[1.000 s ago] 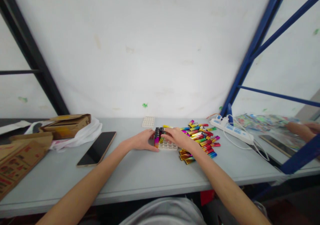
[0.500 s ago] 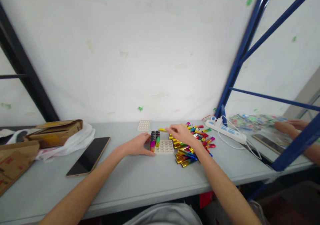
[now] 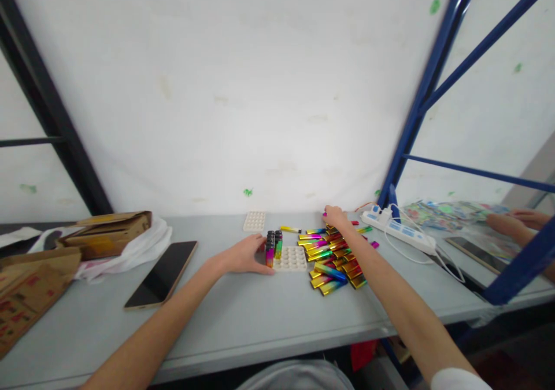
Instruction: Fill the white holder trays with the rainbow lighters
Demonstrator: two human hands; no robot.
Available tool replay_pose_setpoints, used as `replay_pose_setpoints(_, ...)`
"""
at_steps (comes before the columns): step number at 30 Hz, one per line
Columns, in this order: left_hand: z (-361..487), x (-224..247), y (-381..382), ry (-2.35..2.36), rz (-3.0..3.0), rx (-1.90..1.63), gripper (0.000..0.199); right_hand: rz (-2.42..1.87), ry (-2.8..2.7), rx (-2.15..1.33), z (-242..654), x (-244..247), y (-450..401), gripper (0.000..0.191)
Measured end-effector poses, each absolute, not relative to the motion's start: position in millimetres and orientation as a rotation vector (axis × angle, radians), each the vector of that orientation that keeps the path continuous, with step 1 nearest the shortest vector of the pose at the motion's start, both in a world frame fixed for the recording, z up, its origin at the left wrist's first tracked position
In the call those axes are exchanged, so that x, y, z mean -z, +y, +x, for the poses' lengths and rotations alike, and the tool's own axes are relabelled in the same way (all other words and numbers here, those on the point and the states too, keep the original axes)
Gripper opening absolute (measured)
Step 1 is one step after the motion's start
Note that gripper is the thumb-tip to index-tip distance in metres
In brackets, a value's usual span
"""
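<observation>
My left hand (image 3: 247, 255) curls around the left end of a white grid tray (image 3: 291, 259), thumb at the front and fingers behind. Several shiny lighters (image 3: 270, 252) with black tops stand upright in the tray's left cells, beside the hand; the cells to their right hold nothing. My right hand (image 3: 338, 217) is closed at the back of a heap of metallic rainbow-coloured lighters (image 3: 329, 269). A purple end shows at its fingertips; the rest of that lighter is hidden. One yellow lighter (image 3: 290, 229) lies alone behind the tray.
A second white grid tray (image 3: 254, 221) lies near the wall. At left are a phone (image 3: 162, 274), a cardboard box (image 3: 106, 236) and white plastic. A power strip (image 3: 399, 228) with cables lies right of the heap. Another person's hands (image 3: 515, 222) show beyond the blue frame (image 3: 410, 118).
My right hand has moved right and back, from beside the yellow lighter to the rear of the heap. My left hand stays at the tray. The view has shifted slightly.
</observation>
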State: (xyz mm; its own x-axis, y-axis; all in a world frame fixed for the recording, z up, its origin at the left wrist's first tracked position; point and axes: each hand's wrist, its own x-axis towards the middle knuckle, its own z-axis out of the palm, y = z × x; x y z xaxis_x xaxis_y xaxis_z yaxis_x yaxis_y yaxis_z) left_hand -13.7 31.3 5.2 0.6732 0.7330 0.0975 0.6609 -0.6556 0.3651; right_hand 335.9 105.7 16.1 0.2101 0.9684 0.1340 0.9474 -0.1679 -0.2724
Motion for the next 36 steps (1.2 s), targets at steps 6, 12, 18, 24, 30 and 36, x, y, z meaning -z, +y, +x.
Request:
replay_pose_setpoints(6, -14, -5, 31, 1.097, 2.602, -0.334, 0.07, -1.812, -1.866, -0.392, 319, -25, 92, 0.027)
replay_pose_setpoints(12, -13, -5, 32, 1.062, 2.582, -0.367, 0.068, -1.089, -1.597, -1.098, 282, -34, 53, 0.027)
replay_pose_setpoints(18, -13, -7, 30, 1.046, 2.583, -0.37, 0.067, -1.211, -1.591, -0.864, 245, -24, 34, 0.048)
replay_pose_setpoints(24, -13, -8, 30, 1.019, 2.574, -0.405, 0.065, -1.313, -1.683, -0.485, 230, -13, 16, 0.049)
replay_pose_setpoints(30, -14, -4, 32, 1.015, 2.589, -0.411, 0.067, -1.272, -1.763, -0.391, 221, -12, 8, 0.037)
replay_pose_setpoints(36, -15, -1, 34, 0.991, 2.592, -0.444, 0.067, -1.257, -1.804, -0.386, 221, -11, 9, 0.05)
